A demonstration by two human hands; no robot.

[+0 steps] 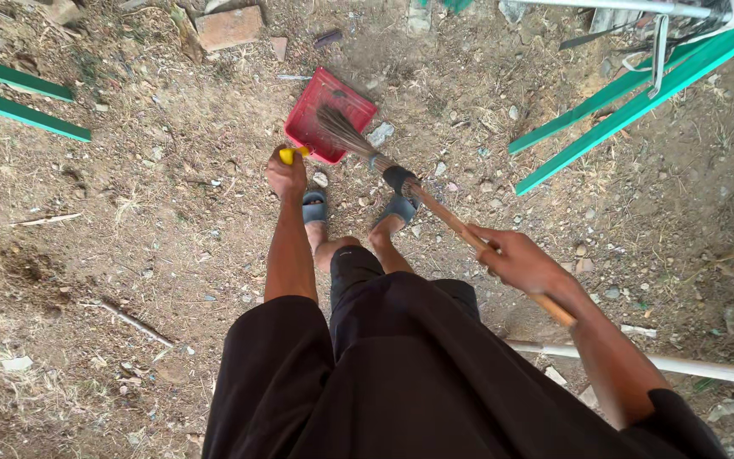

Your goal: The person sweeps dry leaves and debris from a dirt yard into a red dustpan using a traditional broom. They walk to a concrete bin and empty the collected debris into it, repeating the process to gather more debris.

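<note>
The left hand [285,172] is closed in a fist around the yellow handle [290,154] of a red plastic dustpan [314,109], which lies tilted on the dirt just ahead of the person's feet. The pan is a shallow rectangular tray with a raised rim and a smooth, slightly dusty inside. The right hand [522,262] grips the long wooden stick of a broom [435,204], fingers wrapped round it near its upper end; the stick runs diagonally down and to the left, passing over the right foot. Its head is a fan of thin, stiff brown bristles [340,127], bound with a dark band where they meet the stick (the binding material is hard to make out), and the bristle tips rest inside the dustpan's mouth.

The feet wear grey slide sandals [314,207], and loose black clothing [384,374] covers the legs and arms. The ground [129,221] is dry, crumbly earth strewn with straw, small stones and twigs. Green painted metal bars [639,93] slant across the upper right, two more cross the upper left, and a pale pipe [690,365] lies on the soil at lower right. A flat reddish brick [229,27] sits near the top edge.
</note>
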